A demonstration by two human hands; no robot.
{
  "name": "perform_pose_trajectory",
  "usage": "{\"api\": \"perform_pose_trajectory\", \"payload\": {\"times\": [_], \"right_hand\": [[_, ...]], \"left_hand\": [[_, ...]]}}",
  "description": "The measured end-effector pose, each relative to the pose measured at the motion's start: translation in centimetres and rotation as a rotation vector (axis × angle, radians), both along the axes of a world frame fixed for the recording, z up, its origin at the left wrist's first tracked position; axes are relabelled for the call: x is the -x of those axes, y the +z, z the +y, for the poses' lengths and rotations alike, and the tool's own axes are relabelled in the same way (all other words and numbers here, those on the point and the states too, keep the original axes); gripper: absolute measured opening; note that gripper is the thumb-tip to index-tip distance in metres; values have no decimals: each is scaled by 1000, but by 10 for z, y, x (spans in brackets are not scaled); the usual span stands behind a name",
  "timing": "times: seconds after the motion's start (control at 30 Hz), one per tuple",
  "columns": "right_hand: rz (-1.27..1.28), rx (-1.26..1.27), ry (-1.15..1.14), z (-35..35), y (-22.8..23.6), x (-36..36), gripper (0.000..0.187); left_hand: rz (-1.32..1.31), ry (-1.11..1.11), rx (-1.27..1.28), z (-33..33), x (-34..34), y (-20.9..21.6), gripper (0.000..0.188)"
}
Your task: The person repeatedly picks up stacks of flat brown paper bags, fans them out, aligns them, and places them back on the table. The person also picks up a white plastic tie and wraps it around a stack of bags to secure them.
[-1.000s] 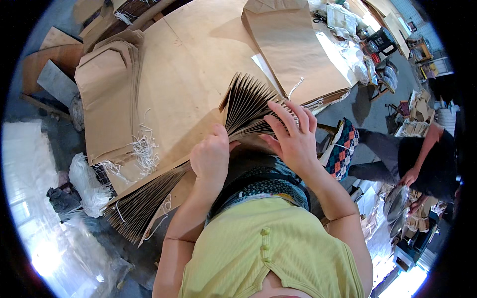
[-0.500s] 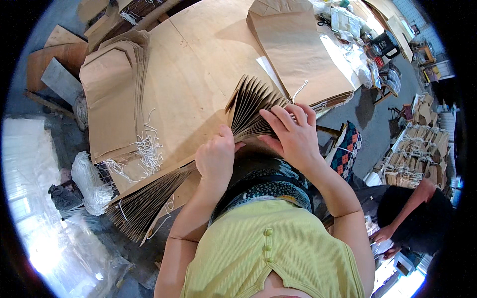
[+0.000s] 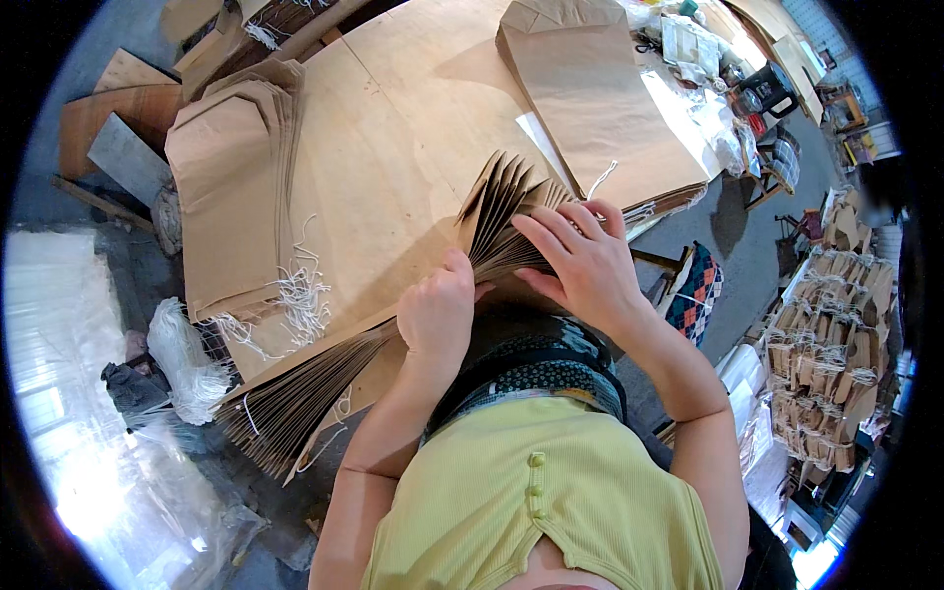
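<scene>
A thick bundle of brown paper bags (image 3: pixel 315 391) lies at the table's near edge, fanned out at both ends. My left hand (image 3: pixel 436 313) is closed round its middle, thumb pressed against the layers. At the upper fanned end, my right hand (image 3: pixel 582 258) pinches part of the layers between thumb and fingers. A gap splits the pleated edges there into groups. White strings hang from the lower end of the bundle. To the left, a flat stack of brown paper bags (image 3: pixel 228 211) has a tangle of white strings (image 3: pixel 303 295) at its near end.
Another tall stack of paper bags (image 3: pixel 610 108) lies at the table's (image 3: pixel 393 128) right side. Beyond it are clutter and a black jug (image 3: pixel 772 90). Tied bundles (image 3: pixel 826 354) fill the far right. Clear plastic (image 3: pixel 167 511) covers the lower left. A checkered cloth (image 3: pixel 696 295) hangs nearby.
The fanned edges by my right hand have split into separate groups. My left hand keeps its grip. The other person at the lower right has mostly gone out of view.
</scene>
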State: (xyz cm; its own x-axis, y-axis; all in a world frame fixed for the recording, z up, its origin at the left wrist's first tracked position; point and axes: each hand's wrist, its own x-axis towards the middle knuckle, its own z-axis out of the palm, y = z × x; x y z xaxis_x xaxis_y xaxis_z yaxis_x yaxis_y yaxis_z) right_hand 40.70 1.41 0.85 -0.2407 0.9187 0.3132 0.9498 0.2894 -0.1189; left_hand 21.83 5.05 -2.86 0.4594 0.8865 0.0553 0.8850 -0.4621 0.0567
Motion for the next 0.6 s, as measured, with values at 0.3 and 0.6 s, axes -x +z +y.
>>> {"api": "perform_pose_trajectory", "payload": {"times": [0.3,0.6], "right_hand": [[-106,-31,-35,6,2,12,47],[-40,39,380,35,-19,29,34]], "left_hand": [[-25,2,-14,0,-1,-2,44],[25,13,173,0,40,4,78]]}}
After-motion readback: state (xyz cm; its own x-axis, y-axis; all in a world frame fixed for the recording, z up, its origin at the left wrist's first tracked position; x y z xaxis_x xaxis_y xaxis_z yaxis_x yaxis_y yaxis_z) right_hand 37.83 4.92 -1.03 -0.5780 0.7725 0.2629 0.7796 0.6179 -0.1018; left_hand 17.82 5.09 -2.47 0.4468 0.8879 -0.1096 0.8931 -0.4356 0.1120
